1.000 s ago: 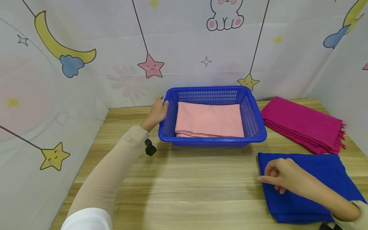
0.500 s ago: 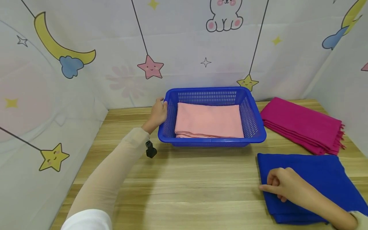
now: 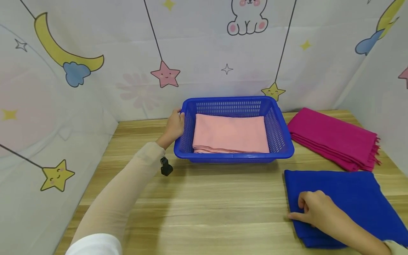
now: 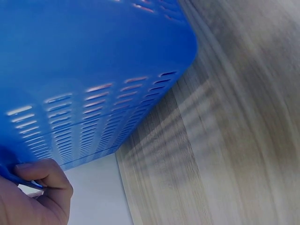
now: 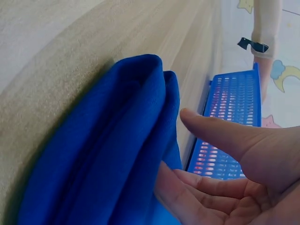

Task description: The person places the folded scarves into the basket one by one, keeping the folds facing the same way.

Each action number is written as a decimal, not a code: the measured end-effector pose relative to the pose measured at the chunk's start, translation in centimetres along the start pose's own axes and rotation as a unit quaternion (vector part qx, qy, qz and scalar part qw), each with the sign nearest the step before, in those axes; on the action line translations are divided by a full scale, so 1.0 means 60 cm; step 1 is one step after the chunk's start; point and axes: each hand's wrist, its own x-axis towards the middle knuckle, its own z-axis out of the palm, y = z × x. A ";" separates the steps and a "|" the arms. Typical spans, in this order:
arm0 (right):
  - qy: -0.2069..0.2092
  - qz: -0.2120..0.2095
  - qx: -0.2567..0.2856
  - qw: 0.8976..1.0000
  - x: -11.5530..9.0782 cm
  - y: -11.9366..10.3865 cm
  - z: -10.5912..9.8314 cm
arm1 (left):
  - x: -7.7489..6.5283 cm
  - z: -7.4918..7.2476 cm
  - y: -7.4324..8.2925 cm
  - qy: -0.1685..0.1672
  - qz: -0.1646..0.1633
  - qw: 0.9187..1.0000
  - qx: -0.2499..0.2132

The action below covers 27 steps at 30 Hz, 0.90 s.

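My left hand (image 3: 174, 125) grips the left rim of a blue plastic basket (image 3: 234, 156); in the left wrist view its fingers (image 4: 51, 176) curl round the edge beside the slotted wall. Inside the basket lies a folded pink cloth (image 3: 231, 134). My right hand (image 3: 318, 212) is at the left side of a folded blue cloth (image 3: 350, 191). In the right wrist view the thumb (image 5: 220, 133) stands apart from the bent fingers (image 5: 176, 190), whose tips are against the cloth's top layer. Nothing is pinched between thumb and fingers.
A folded magenta cloth (image 3: 333, 138) with a fringed end lies right of the basket, behind the blue cloth. Everything is on a wooden table (image 3: 216, 205), backed by a printed curtain (image 3: 204, 46). A black wrist camera (image 3: 166, 166) sits on my left wrist.
The right hand has come down a little towards me along the left edge of the blue cloth. My left hand stays on the basket, which keeps its place.
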 end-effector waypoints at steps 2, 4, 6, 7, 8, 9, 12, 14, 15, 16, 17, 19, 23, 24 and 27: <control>0.001 0.006 -0.013 1.000 0.000 -0.003 0.003 | -0.001 0.000 -0.001 -0.003 -0.003 1.000 -0.003; -0.006 0.021 -0.016 1.000 0.001 -0.006 0.005 | -0.001 0.000 -0.002 -0.006 -0.004 1.000 -0.005; -0.014 0.038 -0.015 0.999 0.002 -0.009 0.007 | -0.002 -0.001 -0.002 -0.006 -0.004 1.000 -0.008; -0.017 0.044 -0.017 0.999 0.002 -0.010 0.007 | -0.002 -0.001 -0.003 -0.005 -0.003 1.000 -0.008; -0.018 0.047 -0.019 0.999 0.003 -0.011 0.008 | -0.002 -0.001 -0.003 -0.004 -0.002 1.000 -0.007; -0.016 0.046 -0.024 0.999 0.003 -0.012 0.009 | -0.002 -0.001 -0.003 -0.003 -0.001 1.000 -0.005; -0.010 0.042 -0.035 0.998 0.003 -0.013 0.011 | -0.003 0.000 -0.003 0.001 0.000 1.000 -0.002; -0.007 0.038 -0.040 0.998 0.003 -0.013 0.013 | -0.003 0.000 -0.003 0.002 0.000 1.000 0.001; -0.006 0.037 -0.041 0.998 0.003 -0.013 0.013 | -0.003 0.001 -0.003 0.003 0.000 1.000 0.001; -0.005 0.036 -0.042 0.998 0.003 -0.013 0.014 | -0.003 0.001 -0.002 0.003 0.000 1.000 0.001; -0.002 0.032 -0.043 0.999 0.003 -0.013 0.015 | -0.003 0.002 -0.001 0.004 0.001 1.000 0.001; 0.002 0.027 -0.045 0.999 0.002 -0.014 0.017 | -0.002 0.003 -0.001 0.006 0.000 1.000 0.000; 0.007 0.020 -0.054 0.998 0.002 -0.016 0.020 | -0.001 0.004 -0.002 0.007 -0.004 1.000 0.000; 0.005 0.022 -0.056 0.998 0.002 -0.017 0.020 | -0.002 0.004 -0.002 0.007 -0.005 1.000 0.000; 0.001 0.029 -0.063 0.998 0.003 -0.019 0.019 | -0.001 0.004 -0.001 0.006 -0.008 1.000 0.001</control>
